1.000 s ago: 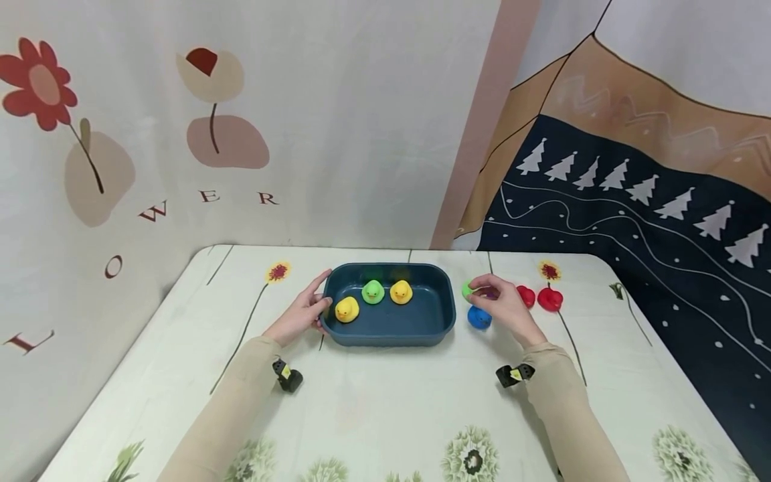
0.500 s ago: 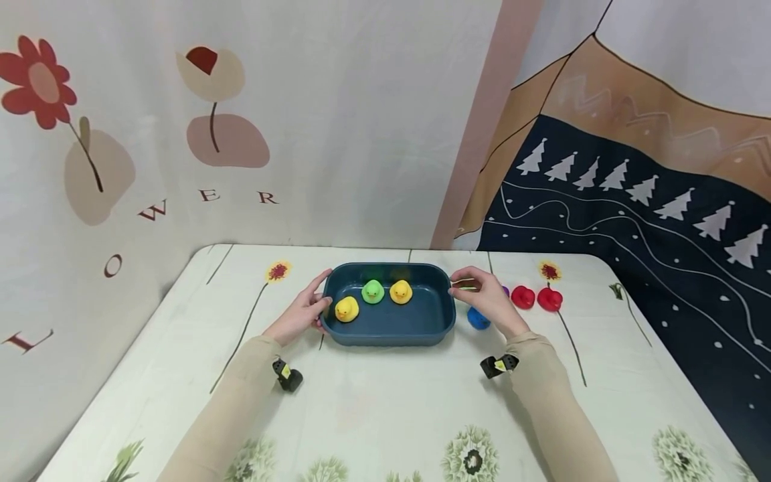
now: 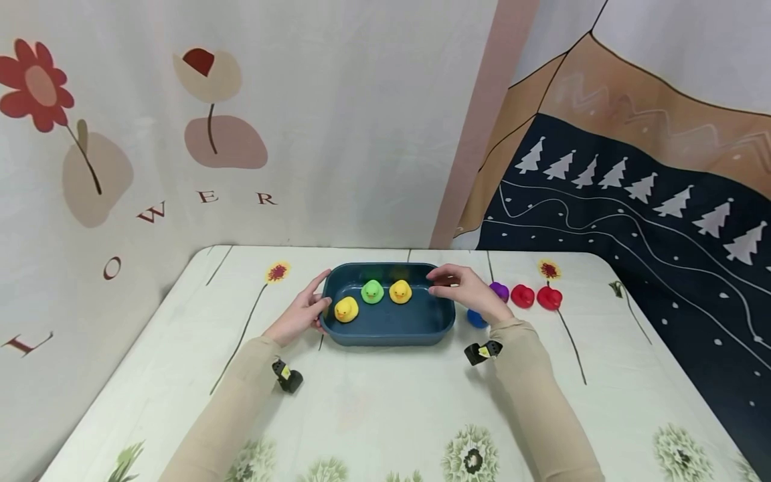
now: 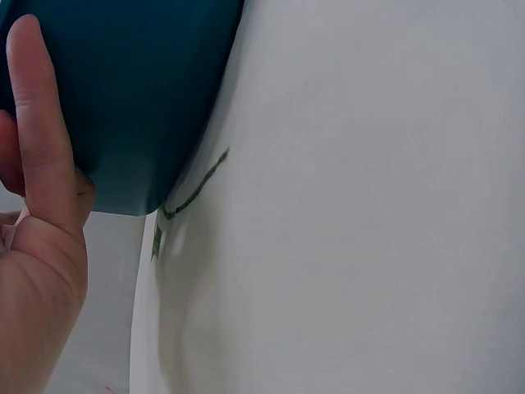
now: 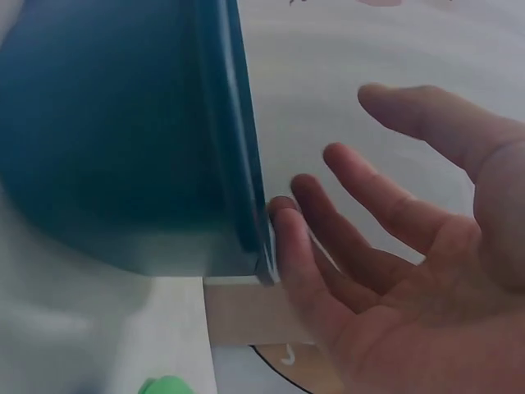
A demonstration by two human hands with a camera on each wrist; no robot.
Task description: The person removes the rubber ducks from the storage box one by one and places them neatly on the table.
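Note:
A dark blue rectangular tub (image 3: 391, 339) stands mid-table, with a green rubber duck (image 3: 373, 292) and two yellow rubber ducks (image 3: 400, 292) inside. My left hand (image 3: 299, 313) holds the tub's left end, thumb and fingers against its wall and rim. In the left wrist view one straight finger (image 4: 37, 123) lies along the outer wall. Over the tub's right rim reaches my right hand (image 3: 466, 291), its fingers spread with nothing between them. Another green duck (image 5: 166, 386) shows at the bottom of the right wrist view; the hand covers it in the head view.
Right of the tub sit a blue duck (image 3: 477, 318), partly hidden by the right hand, a purple duck (image 3: 499, 290) and two red ducks (image 3: 522, 296). A flower-printed cloth (image 3: 373, 408) covers the table. Printed curtains (image 3: 361, 134) hang behind it.
My right hand has moved left from among the ducks to over the tub's right rim, uncovering the purple and red ducks. The left hand and tub have stayed put.

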